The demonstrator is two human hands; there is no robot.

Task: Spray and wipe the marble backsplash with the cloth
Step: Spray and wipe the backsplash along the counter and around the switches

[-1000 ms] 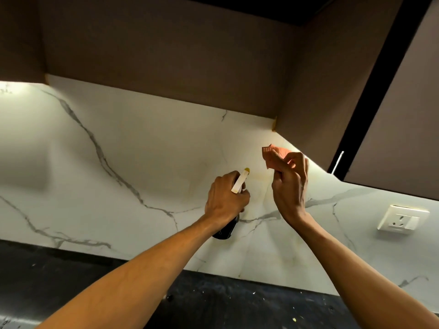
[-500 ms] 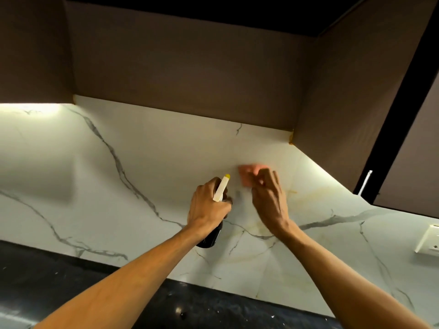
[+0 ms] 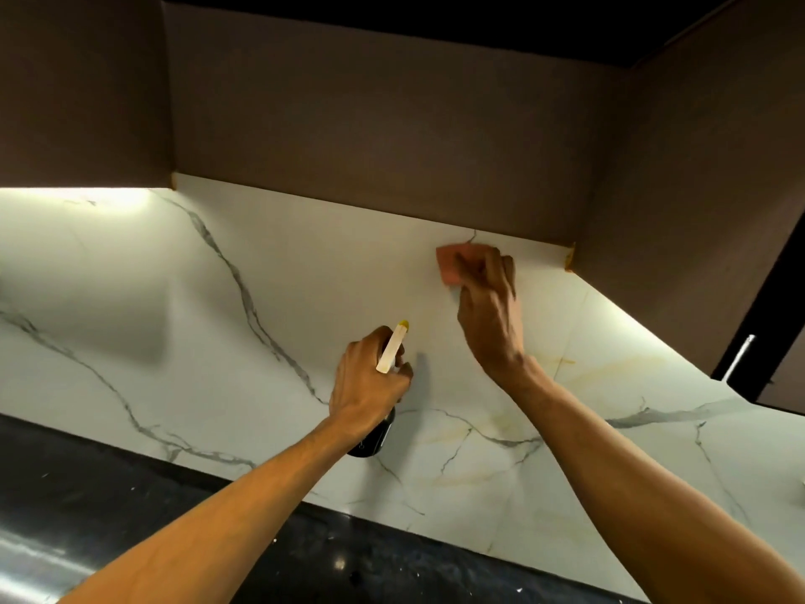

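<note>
A kitchen, seen close at its back wall.
A veined marble backsplash (image 3: pixel 305 298) runs between a dark speckled surface (image 3: pixel 109 494) below and brown wall cabinets (image 3: pixel 392 124) above, lit from under them; one door has a slim handle (image 3: pixel 740 357).

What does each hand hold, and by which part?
The left hand grips the bottle by its neck, under the spray head. The right hand holds the cloth by its right side, pressed on the backsplash.

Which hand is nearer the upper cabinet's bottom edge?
Right. Right hand holds the cloth just under the upper cabinet; left hand grips the spray bottle lower down.
</note>
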